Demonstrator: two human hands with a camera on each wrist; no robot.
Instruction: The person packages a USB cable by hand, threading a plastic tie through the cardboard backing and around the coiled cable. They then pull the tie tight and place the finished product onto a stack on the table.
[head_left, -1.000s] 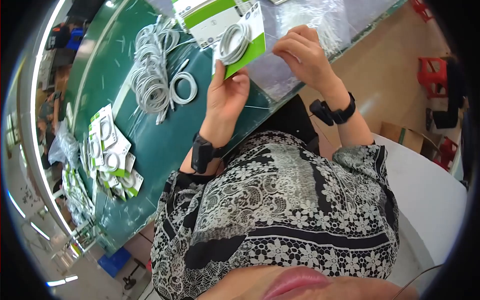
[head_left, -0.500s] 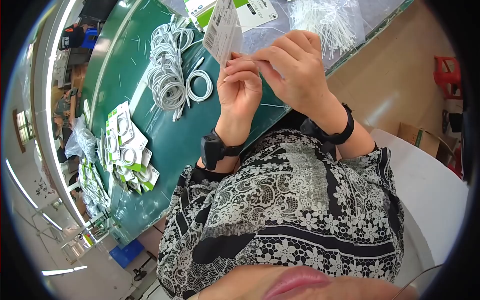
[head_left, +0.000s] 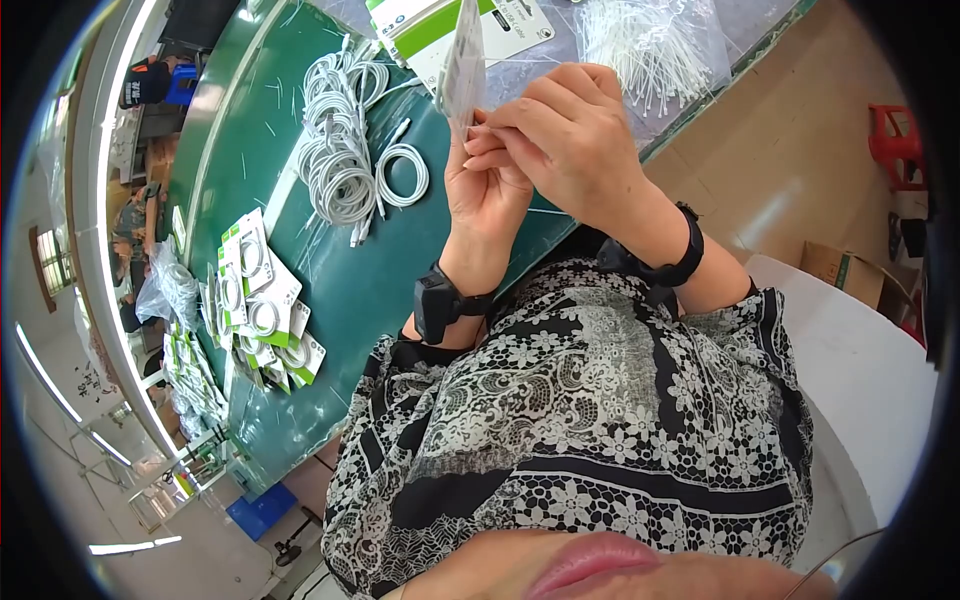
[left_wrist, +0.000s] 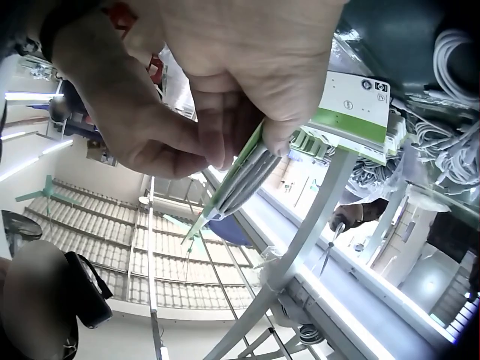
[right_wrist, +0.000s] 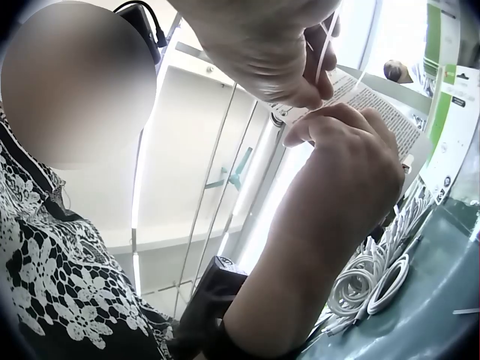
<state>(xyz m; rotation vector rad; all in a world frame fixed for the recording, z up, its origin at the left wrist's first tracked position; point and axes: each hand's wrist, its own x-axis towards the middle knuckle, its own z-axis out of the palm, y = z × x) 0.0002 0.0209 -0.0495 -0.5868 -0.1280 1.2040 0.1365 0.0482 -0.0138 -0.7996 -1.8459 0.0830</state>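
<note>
My left hand (head_left: 487, 200) holds a white and green retail card (head_left: 463, 78) upright by its lower end, its printed back turned toward the right hand. A coiled white cable (left_wrist: 251, 180) lies against the card's other face, under the left thumb in the left wrist view. Close against the left fingertips, my right hand (head_left: 572, 135) pinches a thin white cable tie (right_wrist: 326, 46) behind the card. The fingers of both hands overlap there, which partly hides the tie.
Bundled white cables (head_left: 335, 150) and a single coil (head_left: 403, 175) lie on the green table (head_left: 370, 280). Carded cables (head_left: 265, 310) are piled at left. More cards (head_left: 515, 30) lie beyond the hands, beside a bag of white cable ties (head_left: 650, 50).
The card has turned from its cable side to its printed back, now nearly edge-on. My right hand has come left to the card and the left fingers.
</note>
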